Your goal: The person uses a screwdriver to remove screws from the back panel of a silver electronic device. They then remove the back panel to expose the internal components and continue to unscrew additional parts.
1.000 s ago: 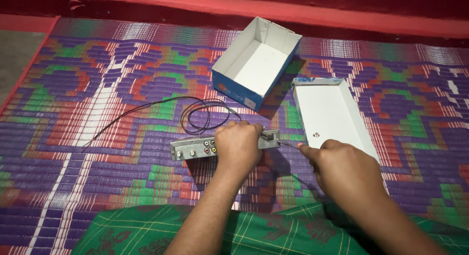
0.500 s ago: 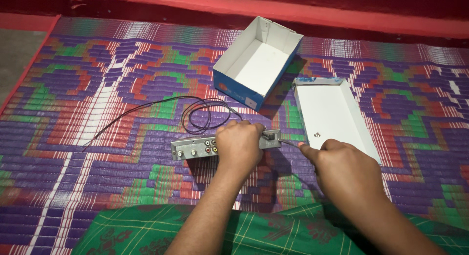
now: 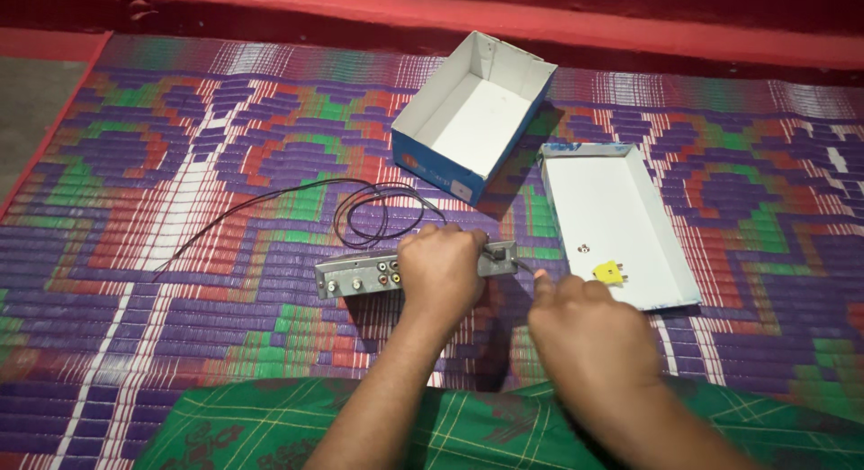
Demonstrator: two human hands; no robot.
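Left hand (image 3: 443,268) lies curled over the top of a small grey metal box (image 3: 360,274), fingers closed down on it, pressing it flat to the mat (image 3: 180,209), apparently to keep it from sliding. The box lies lengthwise, its row of coloured sockets facing the person. Right hand (image 3: 589,331) is just beside the box's right end, fingers drawn together as if pinching a thin tool aimed at that end; the tool itself is too small to make out. A thin black cable (image 3: 378,214) loops behind the box and trails off left across the mat. Farther back stands an open blue cardboard box (image 3: 472,119). Its white lid (image 3: 616,218) lies upturned to the right, serving as a tray for a small yellow part (image 3: 609,272) and a tiny screw-like piece (image 3: 585,249).
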